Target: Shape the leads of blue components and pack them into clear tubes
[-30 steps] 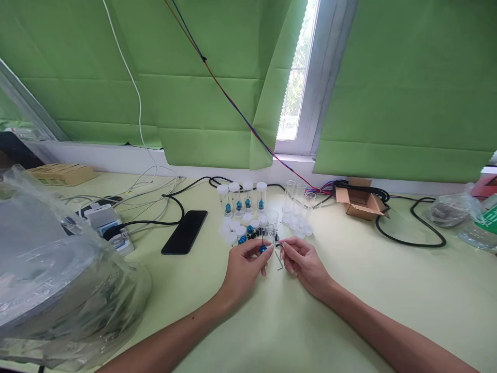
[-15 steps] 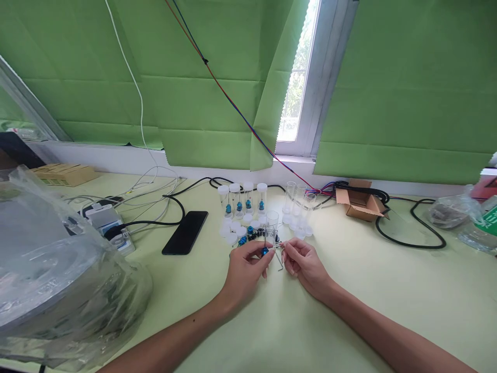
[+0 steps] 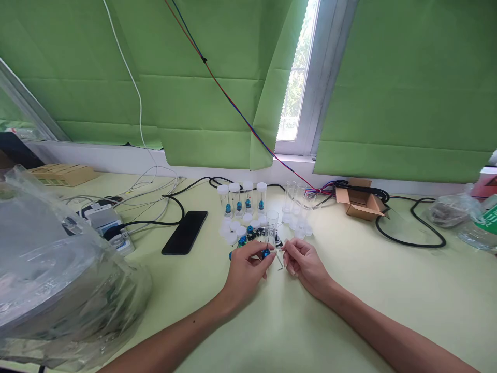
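Pinching a blue part (image 3: 266, 254) in the left hand (image 3: 246, 267), right hand (image 3: 305, 261) closed on a thin rod (image 3: 279, 249), below frame centre

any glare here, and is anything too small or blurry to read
Head view: the tall, narrow glass window is partly washed out; head view: glare pales the light-green tabletop beside uncapped clear cylindrical tubes; head view: whatever the right hand pinches is too small to identify.
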